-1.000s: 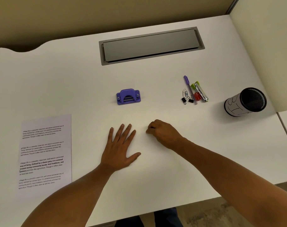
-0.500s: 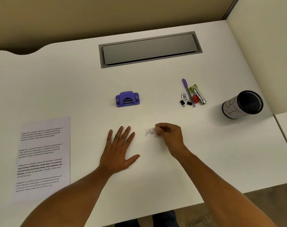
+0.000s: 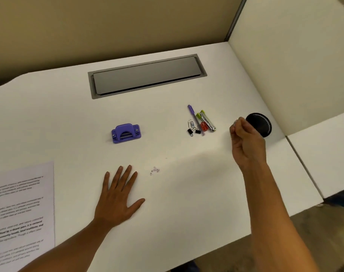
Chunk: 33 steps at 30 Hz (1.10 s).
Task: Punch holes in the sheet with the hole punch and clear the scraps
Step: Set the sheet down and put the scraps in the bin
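Observation:
A purple hole punch [image 3: 126, 133] sits on the white desk [image 3: 187, 193], nobody touching it. The printed sheet [image 3: 20, 213] lies flat at the desk's left edge, partly cut off by the frame. My left hand [image 3: 118, 197] rests palm down, fingers spread, on the desk. Just right of its fingertips lies a small cluster of paper scraps [image 3: 155, 170]. My right hand [image 3: 245, 142] is raised beside the black mesh cup [image 3: 260, 124], fingers pinched together with a small white bit showing at the fingertips.
A purple pen, stapler, paper clips and binder clips [image 3: 199, 122] lie grouped between the punch and the cup. A grey cable hatch [image 3: 146, 75] is set into the desk at the back. Partition walls stand behind and to the right.
My right hand lifted from the scraps near the left hand and travelled right to the mesh cup, pinched shut. Some scraps stay on the desk. The left hand held still.

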Tool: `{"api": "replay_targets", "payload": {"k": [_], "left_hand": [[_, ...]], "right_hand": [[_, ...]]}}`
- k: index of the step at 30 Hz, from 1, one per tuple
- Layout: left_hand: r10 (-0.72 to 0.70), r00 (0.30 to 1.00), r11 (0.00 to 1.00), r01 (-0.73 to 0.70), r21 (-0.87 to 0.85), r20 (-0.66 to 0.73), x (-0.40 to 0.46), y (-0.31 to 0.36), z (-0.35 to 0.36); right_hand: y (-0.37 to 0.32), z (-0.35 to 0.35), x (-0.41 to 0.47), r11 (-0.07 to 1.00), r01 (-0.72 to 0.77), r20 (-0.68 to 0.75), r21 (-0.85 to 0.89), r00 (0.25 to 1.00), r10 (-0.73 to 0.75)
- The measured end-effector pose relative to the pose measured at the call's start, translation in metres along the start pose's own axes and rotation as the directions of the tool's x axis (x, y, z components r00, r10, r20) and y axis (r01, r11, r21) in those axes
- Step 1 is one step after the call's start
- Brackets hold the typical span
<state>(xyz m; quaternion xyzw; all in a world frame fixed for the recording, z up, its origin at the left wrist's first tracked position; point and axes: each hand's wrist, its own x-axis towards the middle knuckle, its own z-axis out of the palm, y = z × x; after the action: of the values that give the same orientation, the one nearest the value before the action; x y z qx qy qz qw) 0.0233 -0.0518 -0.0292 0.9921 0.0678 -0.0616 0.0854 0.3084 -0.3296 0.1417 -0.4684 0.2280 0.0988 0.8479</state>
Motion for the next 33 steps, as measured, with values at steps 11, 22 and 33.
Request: {"api": "replay_targets", "payload": {"k": [11,22,33], "left_hand": [[0.019,0.999,1.000,-0.019,-0.008,-0.033,0.001,-0.002,0.005],[0.027,0.999,1.000,-0.028,-0.009,-0.040,0.001,-0.002,0.006],[0.020,0.999,1.000,-0.021,-0.013,-0.036,0.001,-0.002,0.006]], "right_hand": [[-0.059,-0.048,0.071,0.268,0.219,0.024,-0.938,0.814,-0.580],[-0.059,-0.049,0.075,-0.003,0.184,0.153,-0.983,0.809,-0.568],[-0.059,-0.047,0.081,0.093,0.194,0.122,-0.977,0.857,-0.500]]}}
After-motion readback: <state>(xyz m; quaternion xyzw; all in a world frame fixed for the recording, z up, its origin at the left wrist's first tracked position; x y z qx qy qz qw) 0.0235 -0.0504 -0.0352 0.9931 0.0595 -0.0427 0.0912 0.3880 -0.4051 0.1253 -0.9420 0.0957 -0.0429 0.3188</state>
